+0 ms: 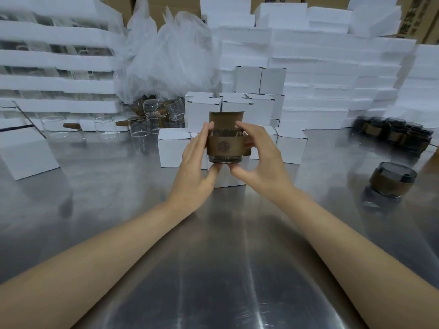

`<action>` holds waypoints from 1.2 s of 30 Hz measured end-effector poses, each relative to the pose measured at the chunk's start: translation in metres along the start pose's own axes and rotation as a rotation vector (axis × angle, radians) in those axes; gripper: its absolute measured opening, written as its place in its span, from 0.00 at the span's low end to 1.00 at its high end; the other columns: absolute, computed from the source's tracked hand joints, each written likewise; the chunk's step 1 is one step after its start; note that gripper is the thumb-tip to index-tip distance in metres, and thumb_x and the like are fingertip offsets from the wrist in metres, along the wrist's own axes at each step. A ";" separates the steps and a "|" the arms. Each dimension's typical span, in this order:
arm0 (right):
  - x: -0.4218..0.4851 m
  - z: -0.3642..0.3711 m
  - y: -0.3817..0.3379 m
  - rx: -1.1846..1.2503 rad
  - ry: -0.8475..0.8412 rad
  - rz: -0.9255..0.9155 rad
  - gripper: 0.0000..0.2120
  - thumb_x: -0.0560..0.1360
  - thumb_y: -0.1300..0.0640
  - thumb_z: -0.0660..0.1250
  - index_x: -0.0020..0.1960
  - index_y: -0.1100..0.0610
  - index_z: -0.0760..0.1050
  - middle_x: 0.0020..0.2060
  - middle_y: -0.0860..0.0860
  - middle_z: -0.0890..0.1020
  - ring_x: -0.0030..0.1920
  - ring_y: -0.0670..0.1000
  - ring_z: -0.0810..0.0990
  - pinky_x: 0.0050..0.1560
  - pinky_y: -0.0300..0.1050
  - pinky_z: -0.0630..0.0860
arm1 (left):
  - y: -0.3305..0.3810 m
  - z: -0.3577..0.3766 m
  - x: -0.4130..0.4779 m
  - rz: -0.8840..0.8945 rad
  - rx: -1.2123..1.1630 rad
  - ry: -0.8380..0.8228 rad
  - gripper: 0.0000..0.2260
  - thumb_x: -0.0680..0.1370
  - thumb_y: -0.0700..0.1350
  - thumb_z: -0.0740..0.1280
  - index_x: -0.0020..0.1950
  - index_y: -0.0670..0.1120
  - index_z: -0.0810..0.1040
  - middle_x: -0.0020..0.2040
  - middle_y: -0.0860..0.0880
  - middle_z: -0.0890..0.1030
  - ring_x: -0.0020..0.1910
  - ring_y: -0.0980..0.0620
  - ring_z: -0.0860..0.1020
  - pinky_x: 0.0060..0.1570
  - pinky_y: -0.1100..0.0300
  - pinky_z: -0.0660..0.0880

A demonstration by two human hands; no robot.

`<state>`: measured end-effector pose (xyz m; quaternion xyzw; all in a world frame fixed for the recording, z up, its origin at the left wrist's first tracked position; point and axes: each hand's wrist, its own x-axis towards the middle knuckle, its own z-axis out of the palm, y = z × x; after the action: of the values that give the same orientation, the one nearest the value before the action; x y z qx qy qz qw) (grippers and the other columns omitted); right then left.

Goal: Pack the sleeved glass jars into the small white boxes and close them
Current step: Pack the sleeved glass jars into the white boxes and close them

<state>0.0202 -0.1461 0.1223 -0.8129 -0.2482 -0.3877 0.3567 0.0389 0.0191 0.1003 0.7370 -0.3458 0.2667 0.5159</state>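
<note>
a sleeved glass jar (224,146) is held upright between both hands near the middle of the steel counter (213,257). the left hand (198,162) is laid along the jar's left side with the thumb tucked under its base, and the right hand (260,157) is curled over the right rim with the thumb beneath, so both are clamped on the jar. it is kept just over a small white box (229,180), whose brown-lined lid (226,119) stands raised behind it; whether the base has entered the box cannot be told. closed white boxes (174,150) are ranged beside and behind it. a second sleeved jar (393,179) is lying on its side near the counter's right edge, and dark sleeved jars (394,134) are clustered at the far right corner. clear glass beakers (152,115) are gathered at the far left, before stacked foam slabs (332,79).
</note>
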 end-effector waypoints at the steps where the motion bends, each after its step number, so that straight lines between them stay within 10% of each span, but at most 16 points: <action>1: 0.000 0.001 0.000 0.015 -0.005 0.004 0.32 0.65 0.68 0.75 0.67 0.62 0.69 0.59 0.51 0.73 0.53 0.35 0.74 0.54 0.28 0.70 | 0.000 -0.001 -0.001 0.011 -0.008 -0.005 0.32 0.78 0.38 0.63 0.75 0.54 0.50 0.76 0.52 0.61 0.76 0.50 0.59 0.73 0.41 0.58; 9: -0.001 -0.002 -0.005 0.185 -0.070 0.038 0.33 0.70 0.65 0.68 0.73 0.63 0.62 0.67 0.56 0.70 0.65 0.53 0.73 0.61 0.44 0.74 | 0.000 -0.002 -0.002 0.009 -0.105 0.019 0.29 0.79 0.45 0.65 0.77 0.47 0.58 0.74 0.55 0.64 0.73 0.54 0.64 0.73 0.48 0.61; 16: 0.001 -0.004 -0.004 0.170 0.020 -0.034 0.35 0.67 0.69 0.73 0.71 0.59 0.63 0.62 0.51 0.73 0.62 0.43 0.75 0.59 0.34 0.73 | 0.000 0.002 0.000 0.128 -0.102 0.025 0.38 0.77 0.34 0.65 0.75 0.64 0.52 0.77 0.57 0.56 0.77 0.50 0.56 0.75 0.50 0.56; 24: 0.000 -0.007 0.003 0.129 -0.022 -0.155 0.39 0.68 0.68 0.74 0.73 0.58 0.59 0.64 0.55 0.72 0.66 0.48 0.73 0.62 0.35 0.71 | -0.002 0.001 0.001 0.110 0.022 0.023 0.31 0.77 0.33 0.65 0.73 0.54 0.56 0.72 0.56 0.64 0.73 0.60 0.62 0.71 0.67 0.57; 36: 0.001 -0.012 -0.002 0.188 0.005 0.001 0.30 0.67 0.58 0.76 0.66 0.55 0.68 0.55 0.45 0.78 0.56 0.42 0.79 0.58 0.36 0.73 | -0.006 0.002 -0.003 0.180 -0.029 0.006 0.28 0.81 0.42 0.62 0.75 0.56 0.51 0.75 0.58 0.60 0.75 0.55 0.61 0.73 0.58 0.58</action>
<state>0.0140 -0.1540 0.1297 -0.7749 -0.2823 -0.3648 0.4322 0.0419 0.0192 0.0944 0.6948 -0.4128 0.3090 0.5014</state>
